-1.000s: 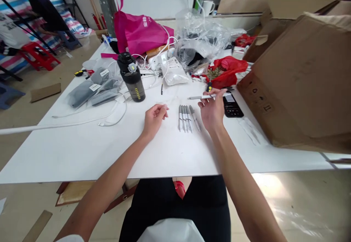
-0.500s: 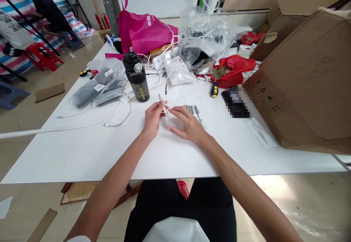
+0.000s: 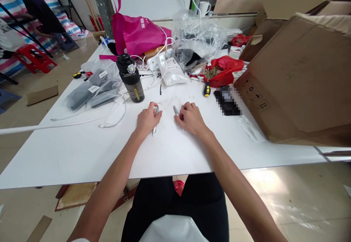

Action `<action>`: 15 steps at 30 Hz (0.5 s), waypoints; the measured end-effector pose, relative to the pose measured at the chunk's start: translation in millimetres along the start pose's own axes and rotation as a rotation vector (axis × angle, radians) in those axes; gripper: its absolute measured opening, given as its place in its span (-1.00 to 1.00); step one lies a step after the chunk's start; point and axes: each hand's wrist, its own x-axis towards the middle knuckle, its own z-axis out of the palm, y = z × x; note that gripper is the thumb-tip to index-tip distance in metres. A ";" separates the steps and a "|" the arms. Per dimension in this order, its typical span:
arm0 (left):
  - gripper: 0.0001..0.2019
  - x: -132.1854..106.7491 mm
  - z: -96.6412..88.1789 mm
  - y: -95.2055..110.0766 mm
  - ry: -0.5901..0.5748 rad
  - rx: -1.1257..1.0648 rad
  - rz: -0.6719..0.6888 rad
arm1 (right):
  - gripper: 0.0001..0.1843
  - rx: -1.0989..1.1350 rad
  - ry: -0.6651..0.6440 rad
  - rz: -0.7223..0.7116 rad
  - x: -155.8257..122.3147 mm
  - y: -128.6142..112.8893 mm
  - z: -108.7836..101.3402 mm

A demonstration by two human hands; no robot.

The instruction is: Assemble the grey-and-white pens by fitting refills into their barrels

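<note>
My left hand point(image 3: 146, 119) rests low over the white table point(image 3: 170, 154), its thumb and fingers closed on a silver-grey pen point(image 3: 154, 129) that points toward me. To the right, my right hand point(image 3: 194, 120) curls over a few similar grey pens. One grey pen point(image 3: 175, 110) sticks out beside its thumb, and the others are mostly hidden under the fingers. A gap of bare tabletop separates the two hands. Beyond them lies a thin black stick-like piece point(image 3: 160, 89).
A black bottle point(image 3: 134, 84) stands behind my left hand, near bagged dark items point(image 3: 82, 93) and white cables. Behind are a pink bag point(image 3: 137, 35), a white packet point(image 3: 173, 73) and a red bag point(image 3: 226, 68). A screwdriver point(image 3: 207, 88) and large cardboard box point(image 3: 296, 88) are right.
My hands have moved apart. The left has lowered with its pen, now turned toward me. The right has left that pen and closed over the pens on the table. The view has shifted slightly.
</note>
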 end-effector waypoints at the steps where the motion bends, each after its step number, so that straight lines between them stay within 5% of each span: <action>1: -0.75 0.4 -0.3 0.0 -0.009 0.024 -0.006 | -0.62 0.023 0.007 -0.010 0.4 0.1 -0.4; 10: -0.75 1.2 -3.4 -2.6 0.008 0.026 -0.037 | -0.69 0.376 0.514 -0.078 2.9 -7.4 -16.4; 15: -0.89 -1.2 -4.1 1.9 0.184 -0.196 0.056 | -0.70 0.443 0.433 0.023 2.2 -4.3 -12.3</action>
